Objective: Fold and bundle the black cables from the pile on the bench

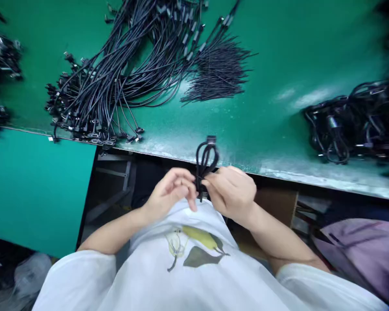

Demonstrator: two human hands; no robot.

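Note:
A coiled black cable (206,157) with a dark plug at its top stands upright in front of my body, just at the table's near edge. My right hand (231,190) pinches it low on its right side, thumb and forefinger together at the bound middle. My left hand (175,188) is close on the other side, fingers loosely curled and apart, tips beside the coil. Whether those tips touch the cable is hard to see because of blur. A short end of the cable points down between the hands.
On the green table (278,52) lie a heap of long black cables (116,77) with plugs and a bundle of thin black ties (218,69). Coiled cables (353,121) are piled at right, more black parts (1,56) at far left. A lilac cloth (359,246) shows lower right.

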